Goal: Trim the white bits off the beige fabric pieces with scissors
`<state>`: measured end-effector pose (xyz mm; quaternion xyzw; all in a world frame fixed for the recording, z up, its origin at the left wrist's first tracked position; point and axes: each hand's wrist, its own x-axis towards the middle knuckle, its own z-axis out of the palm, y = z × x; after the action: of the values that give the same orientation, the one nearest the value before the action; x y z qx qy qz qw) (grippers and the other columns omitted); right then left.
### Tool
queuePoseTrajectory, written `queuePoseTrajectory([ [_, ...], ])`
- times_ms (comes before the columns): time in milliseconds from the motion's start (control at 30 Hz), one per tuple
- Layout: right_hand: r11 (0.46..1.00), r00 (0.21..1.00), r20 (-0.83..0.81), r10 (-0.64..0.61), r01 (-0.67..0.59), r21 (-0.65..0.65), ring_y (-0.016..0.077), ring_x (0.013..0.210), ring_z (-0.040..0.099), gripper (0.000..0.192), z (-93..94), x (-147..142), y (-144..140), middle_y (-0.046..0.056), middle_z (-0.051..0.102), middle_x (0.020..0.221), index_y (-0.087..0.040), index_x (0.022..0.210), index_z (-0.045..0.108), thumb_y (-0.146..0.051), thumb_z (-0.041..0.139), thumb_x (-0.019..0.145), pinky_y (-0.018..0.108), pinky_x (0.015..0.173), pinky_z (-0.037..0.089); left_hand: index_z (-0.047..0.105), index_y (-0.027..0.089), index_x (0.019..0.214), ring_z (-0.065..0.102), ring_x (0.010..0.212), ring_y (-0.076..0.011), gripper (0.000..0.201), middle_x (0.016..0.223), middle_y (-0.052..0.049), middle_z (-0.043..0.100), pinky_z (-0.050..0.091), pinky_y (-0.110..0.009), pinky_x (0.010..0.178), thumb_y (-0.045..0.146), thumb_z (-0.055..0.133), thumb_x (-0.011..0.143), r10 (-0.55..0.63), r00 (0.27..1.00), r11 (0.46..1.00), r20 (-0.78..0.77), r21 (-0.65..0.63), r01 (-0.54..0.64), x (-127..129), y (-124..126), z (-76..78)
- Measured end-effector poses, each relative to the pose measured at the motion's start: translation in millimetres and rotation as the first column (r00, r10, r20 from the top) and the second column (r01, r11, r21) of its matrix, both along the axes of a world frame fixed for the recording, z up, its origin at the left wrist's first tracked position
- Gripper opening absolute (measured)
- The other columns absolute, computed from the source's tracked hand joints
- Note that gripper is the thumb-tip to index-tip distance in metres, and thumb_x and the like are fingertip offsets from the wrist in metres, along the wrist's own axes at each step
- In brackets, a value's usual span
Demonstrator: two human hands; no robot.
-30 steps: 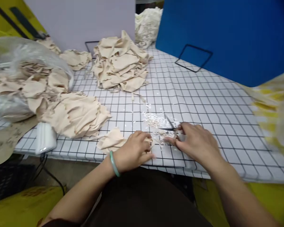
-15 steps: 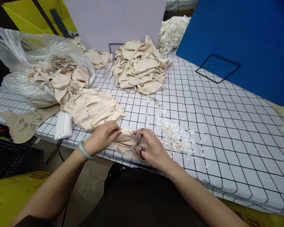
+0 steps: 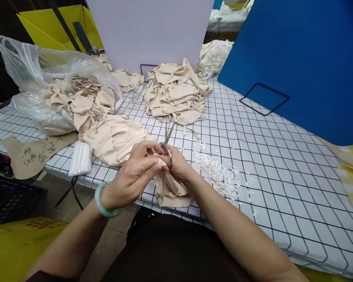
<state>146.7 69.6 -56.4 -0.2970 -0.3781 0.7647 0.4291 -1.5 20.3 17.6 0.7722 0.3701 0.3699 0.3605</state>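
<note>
left hand [image 3: 135,172] and right hand [image 3: 176,164] together above near table edge [image 3: 253,129], fingers of both curled tight on small beige fabric piece [image 3: 170,192] hanging below. scissors [image 3: 167,135] gripped in right hand, blades slightly parted, pointing up. white clippings [image 3: 217,172] just right.

Grid-checked table [image 3: 253,129], blue panel [image 3: 297,58], white board [image 3: 150,31]

1. Fabric piece [image 3: 172,192] at near table [image 3: 282,156] edge, between left hand [image 3: 135,176] and right hand [image 3: 178,166].
2. Scissors [image 3: 167,135] above hands.
3. Scraps [image 3: 217,172] right of hands.
4. Bag [image 3: 47,90] far left; fabric stack [image 3: 176,92] behind.
</note>
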Motion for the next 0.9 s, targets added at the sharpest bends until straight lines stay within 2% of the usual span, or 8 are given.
queuePoseTrajectory([
  [100,1.000,1.000,0.011,0.020,-0.020,0.000,0.0141,0.063,0.051,0.039,-7.6,-8.2,-9.1,-0.004,0.054,0.073,-0.023,0.087,0.054,-0.045,0.080,0.067,0.029,0.061,0.045,0.071,0.019,0.089,0.057,0.108,-0.0236,0.028,0.110,-0.010,0.059,0.048,-0.040,0.100,0.030,0.049,0.101,0.139,0.964,0.990,0.228,-0.003,-0.142,19.7,3.6,-18.2],
  [200,0.993,0.967,0.254,-0.025,-0.006,0.120,0.0157,0.067,0.052,0.037,-2.3,13.1,-16.1,-0.002,0.055,0.076,-0.023,0.087,0.054,-0.051,0.074,0.074,0.030,0.064,0.045,0.069,0.019,0.087,0.059,0.098,-0.0209,0.030,0.100,-0.008,0.057,0.051,-0.037,0.092,0.030,0.046,0.102,0.231,0.900,0.971,0.369,-0.137,-0.193,32.6,2.9,-35.6],
  [267,0.957,0.862,0.484,-0.147,0.000,0.291,0.0177,0.077,0.054,0.034,5.0,38.3,-22.7,0.000,0.057,0.082,-0.023,0.086,0.055,-0.050,0.073,0.077,0.033,0.073,0.046,0.068,0.019,0.086,0.057,0.100,-0.0206,0.030,0.098,-0.007,0.054,0.049,-0.036,0.093,0.029,0.045,0.103,0.250,0.899,0.967,0.359,-0.144,-0.212,37.9,-1.4,-43.4],
  [333,0.896,0.696,0.657,-0.289,-0.045,0.441,0.0210,0.087,0.055,0.032,11.7,63.1,-33.3,0.002,0.060,0.088,-0.023,0.087,0.057,-0.051,0.071,0.080,0.036,0.080,0.046,0.066,0.018,0.085,0.053,0.105,-0.0207,0.032,0.099,-0.007,0.053,0.046,-0.035,0.096,0.027,0.042,0.104,0.244,0.914,0.969,0.325,-0.112,-0.219,42.2,-7.5,-49.0],
  [433,0.825,0.482,0.778,-0.404,-0.176,0.538,0.0240,0.086,0.055,0.037,17.3,87.2,-54.3,0.005,0.062,0.085,-0.023,0.081,0.060,-0.057,0.072,0.076,0.039,0.080,0.045,0.063,0.017,0.086,0.050,0.108,-0.0212,0.031,0.103,-0.009,0.050,0.045,-0.034,0.095,0.026,0.039,0.104,0.207,0.937,0.978,0.280,-0.057,-0.199,49.5,-16.0,-56.2],
  [500,0.796,0.416,0.796,-0.440,-0.229,0.560,0.0224,0.076,0.054,0.041,18.1,93.9,-67.1,0.004,0.060,0.073,-0.022,0.071,0.057,-0.060,0.073,0.074,0.038,0.075,0.044,0.062,0.018,0.087,0.049,0.109,-0.0222,0.031,0.102,-0.009,0.049,0.046,-0.034,0.093,0.026,0.037,0.104,0.176,0.954,0.984,0.244,-0.042,-0.171,54.8,-19.8,-60.7],
  [633,0.796,0.394,0.801,-0.451,-0.229,0.560,0.0172,0.061,0.050,0.046,17.4,98.3,-81.0,0.001,0.055,0.060,-0.022,0.061,0.050,-0.060,0.072,0.074,0.034,0.067,0.041,0.058,0.019,0.082,0.048,0.111,-0.0239,0.033,0.100,-0.009,0.049,0.046,-0.036,0.092,0.028,0.035,0.104,0.155,0.972,0.988,0.178,-0.056,-0.147,62.9,-22.9,-66.9],
  [900,0.837,0.428,0.815,-0.391,-0.203,0.508,0.0154,0.058,0.049,0.048,15.9,102.6,-84.7,0.000,0.058,0.056,-0.022,0.058,0.047,-0.059,0.073,0.075,0.034,0.069,0.040,0.063,0.020,0.091,0.045,0.113,-0.0259,0.035,0.099,-0.010,0.049,0.046,-0.041,0.096,0.030,0.033,0.104,0.126,0.984,0.992,0.127,-0.009,-0.126,67.4,-23.0,-67.2],
])
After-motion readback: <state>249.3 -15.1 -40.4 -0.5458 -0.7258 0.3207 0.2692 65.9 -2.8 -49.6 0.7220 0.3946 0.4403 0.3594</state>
